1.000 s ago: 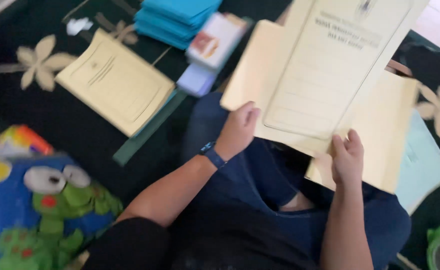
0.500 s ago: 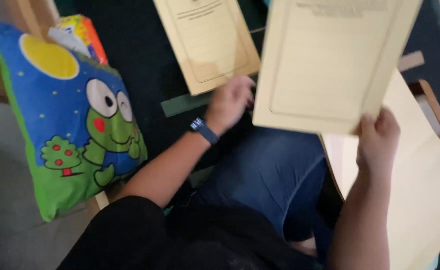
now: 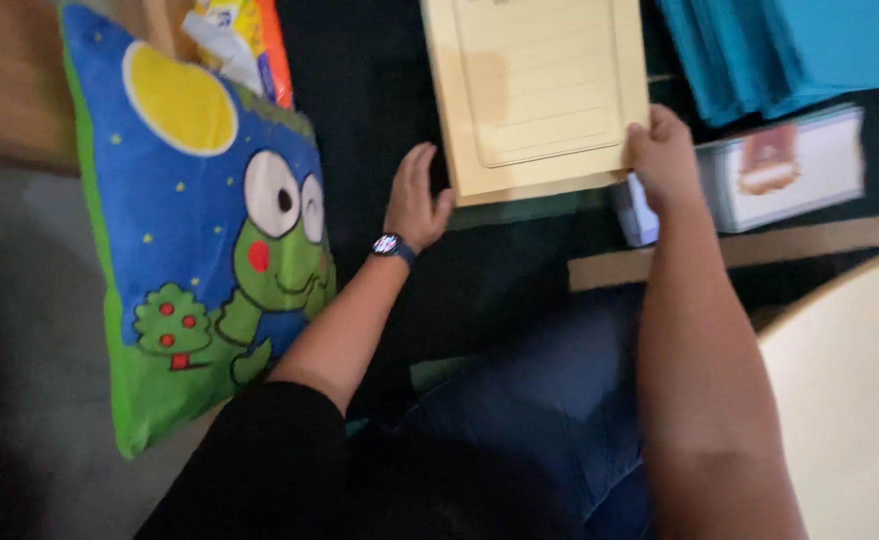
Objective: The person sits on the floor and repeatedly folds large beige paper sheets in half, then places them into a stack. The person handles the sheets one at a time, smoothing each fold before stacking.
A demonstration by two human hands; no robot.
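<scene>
From the head camera, looking down past the lap, the right hand (image 3: 665, 160) grips the lower right corner of a pale yellow folder (image 3: 536, 90), its fingers (image 3: 647, 128) curled over the folder's edge and closed on it. The folder lies flat on the dark floor covering (image 3: 379, 90), reaching up and away from those fingers to the top of the frame. The left hand (image 3: 414, 205) rests palm down on the dark covering just beside the folder's lower left corner, its fingers loosely spread and holding nothing; whether the fingertips touch the folder's edge cannot be told. A watch (image 3: 392, 246) sits on the left wrist. To the left of the left hand's fingers, near but apart, leans a blue and green cushion (image 3: 194, 225) with a cartoon frog and a yellow disc printed on it, and above it shows a crinkled orange and yellow packet (image 3: 244, 40). Just beside the right hand, on its outer side, lies a pale box (image 3: 784, 175) with a small picture on its face, and beyond that a stack of teal folders (image 3: 789, 50). A cream rounded surface (image 3: 849, 400) fills the lower right corner.
</scene>
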